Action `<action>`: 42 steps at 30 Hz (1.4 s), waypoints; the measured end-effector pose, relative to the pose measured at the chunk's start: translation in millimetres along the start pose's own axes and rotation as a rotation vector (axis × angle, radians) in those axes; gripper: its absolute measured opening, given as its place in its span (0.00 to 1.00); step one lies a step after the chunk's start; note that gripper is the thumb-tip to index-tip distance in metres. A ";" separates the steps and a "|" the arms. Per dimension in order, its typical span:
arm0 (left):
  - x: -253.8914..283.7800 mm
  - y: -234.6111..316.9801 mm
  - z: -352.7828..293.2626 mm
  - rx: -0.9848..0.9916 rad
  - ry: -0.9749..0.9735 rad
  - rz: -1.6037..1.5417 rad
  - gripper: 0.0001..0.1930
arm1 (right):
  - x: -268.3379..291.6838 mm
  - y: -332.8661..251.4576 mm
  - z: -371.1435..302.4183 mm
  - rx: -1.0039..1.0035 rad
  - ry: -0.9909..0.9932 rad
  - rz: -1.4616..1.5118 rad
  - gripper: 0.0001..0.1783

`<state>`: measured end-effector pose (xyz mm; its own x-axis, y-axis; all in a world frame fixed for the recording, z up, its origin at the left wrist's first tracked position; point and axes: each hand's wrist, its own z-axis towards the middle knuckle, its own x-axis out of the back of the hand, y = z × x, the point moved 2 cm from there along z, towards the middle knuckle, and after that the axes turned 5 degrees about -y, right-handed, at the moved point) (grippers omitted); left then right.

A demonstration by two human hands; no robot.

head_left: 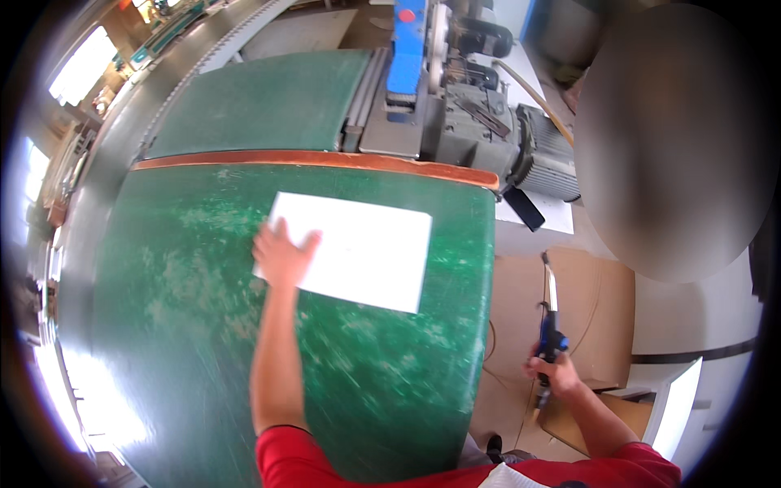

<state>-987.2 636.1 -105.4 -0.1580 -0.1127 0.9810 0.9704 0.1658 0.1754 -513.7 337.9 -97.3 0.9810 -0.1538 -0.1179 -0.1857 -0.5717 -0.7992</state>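
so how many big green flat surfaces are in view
2: the near surface, bearing the white panel under the left hand, and the far surface beyond the reddish-brown strip. More may be hidden behind the grey blur at right.

Head cam: left fisheye of a head-worn pair, pitched down and forward.
Upright, close range. Frame centre lands on the flat white rectangular panel (366, 252); left bare forearm (278, 358) rises from lower left of centre, right bare forearm (598, 419) from lower right. Blue-and-grey motorised machine (476, 134) farther off, top right of centre. Straight edges bow toward frame rim.
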 end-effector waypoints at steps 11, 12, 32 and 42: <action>22.8 122.9 -251.0 0.040 -0.051 -0.246 0.42 | -17.2 3.6 -9.3 -0.104 -0.069 0.415 0.20; 26.6 126.5 -257.3 0.117 -0.107 -0.291 0.42 | -3.3 -5.3 -18.0 -0.112 -0.096 0.446 0.21; 82.4 540.4 -431.1 -0.665 -1.484 -1.059 0.27 | 282.7 114.2 -419.3 0.667 1.050 1.102 0.22; 27.1 488.1 -431.0 -0.504 -1.335 -0.788 0.21 | 431.1 224.9 -451.7 0.929 1.861 1.505 0.09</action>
<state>-439.1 291.8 -29.1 -0.3930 0.9156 0.0850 0.4934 0.1320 0.8598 -157.6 -221.0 -61.6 -0.7365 -0.3681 -0.5675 0.1921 0.6906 -0.6973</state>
